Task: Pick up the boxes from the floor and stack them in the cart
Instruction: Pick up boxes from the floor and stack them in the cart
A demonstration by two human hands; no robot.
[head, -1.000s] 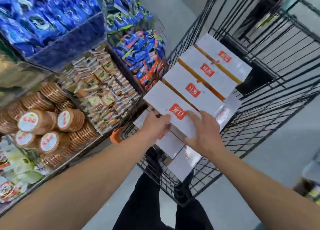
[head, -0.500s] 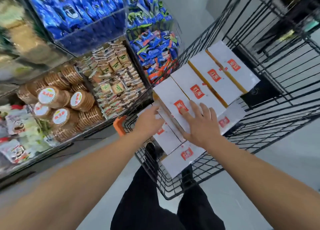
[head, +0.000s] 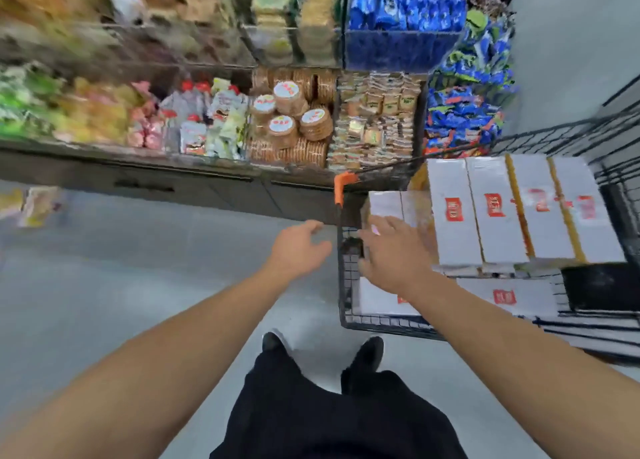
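A black wire cart (head: 381, 321) with an orange corner piece stands at the right. Inside it, several white boxes with red labels (head: 491, 212) lie side by side in a top row, and more white boxes (head: 505, 297) lie beneath them. My left hand (head: 298, 247) hangs over the grey floor just left of the cart's corner, fingers relaxed, holding nothing. My right hand (head: 394, 247) hovers over the cart's near-left corner with fingers spread, clear of the top row.
A long shop shelf (head: 242, 126) packed with snack packs, round biscuit stacks and blue bags runs across the back, close behind the cart. Grey floor (head: 104, 285) stretches to the left. My black trousers and shoes (head: 322, 351) are below.
Both hands have come off the white boxes and drawn back toward the cart's near corner. The view has swung left, so the cart now sits at the right.
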